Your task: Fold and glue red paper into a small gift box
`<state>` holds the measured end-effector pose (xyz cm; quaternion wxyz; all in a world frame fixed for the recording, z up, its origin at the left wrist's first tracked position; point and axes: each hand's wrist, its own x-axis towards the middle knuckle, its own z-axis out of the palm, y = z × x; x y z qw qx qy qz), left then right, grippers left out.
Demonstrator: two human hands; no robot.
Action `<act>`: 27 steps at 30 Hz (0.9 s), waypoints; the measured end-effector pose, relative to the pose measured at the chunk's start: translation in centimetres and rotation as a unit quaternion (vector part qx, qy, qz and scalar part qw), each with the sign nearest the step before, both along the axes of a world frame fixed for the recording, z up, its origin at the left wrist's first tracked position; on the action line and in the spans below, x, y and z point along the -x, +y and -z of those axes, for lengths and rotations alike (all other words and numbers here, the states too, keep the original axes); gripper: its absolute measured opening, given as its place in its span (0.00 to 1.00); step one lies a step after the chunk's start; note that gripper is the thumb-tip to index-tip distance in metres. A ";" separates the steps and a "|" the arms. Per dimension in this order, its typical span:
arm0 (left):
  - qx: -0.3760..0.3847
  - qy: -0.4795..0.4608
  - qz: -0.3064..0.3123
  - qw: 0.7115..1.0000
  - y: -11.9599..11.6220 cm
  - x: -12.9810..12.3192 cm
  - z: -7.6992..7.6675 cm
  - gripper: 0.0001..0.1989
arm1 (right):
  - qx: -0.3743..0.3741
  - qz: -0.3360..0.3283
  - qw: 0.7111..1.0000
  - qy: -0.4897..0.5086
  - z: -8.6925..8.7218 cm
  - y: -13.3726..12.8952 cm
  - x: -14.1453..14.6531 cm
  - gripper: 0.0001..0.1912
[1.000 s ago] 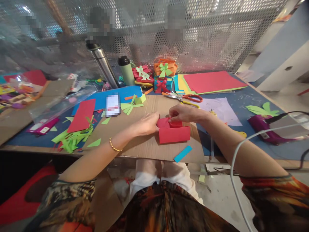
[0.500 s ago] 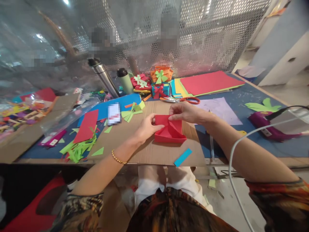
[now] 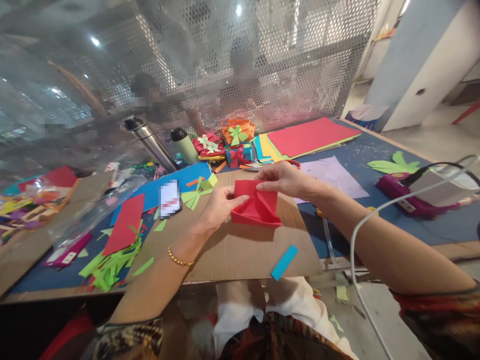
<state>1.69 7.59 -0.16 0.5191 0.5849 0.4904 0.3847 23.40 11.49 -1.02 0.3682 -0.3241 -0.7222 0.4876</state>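
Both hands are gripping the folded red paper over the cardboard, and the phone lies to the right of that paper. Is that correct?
Not quite: the head view shows the phone to the left of the folded red paper. Both hands do grip that paper over the cardboard.

Head view, single: taken from the wearer's head, facing forward and steeply down. Lap (image 3: 275,305) at bottom edge; hands (image 3: 221,207) and cardboard (image 3: 240,250) at close range, near centre; table (image 3: 423,225) seen across; mesh screen (image 3: 288,70) behind, farther off.
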 end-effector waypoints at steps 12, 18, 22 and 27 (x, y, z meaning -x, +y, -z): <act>0.031 0.000 0.017 0.999 -1.3 0.6 0.4 0.21 | -0.046 0.044 0.996 -0.068 0.4 -0.8 0.6 0.21; 0.043 -0.081 0.022 0.996 -1.2 0.7 0.8 0.23 | -0.043 0.074 0.995 -0.048 0.5 -1.1 0.9 0.23; 0.035 -0.079 0.009 0.996 -1.1 0.8 0.9 0.24 | -0.039 0.094 0.994 -0.027 0.8 -1.3 1.3 0.24; 0.037 -0.093 0.013 0.995 -1.0 0.8 1.3 0.22 | -0.007 0.069 0.997 -0.015 1.2 -1.5 1.5 0.24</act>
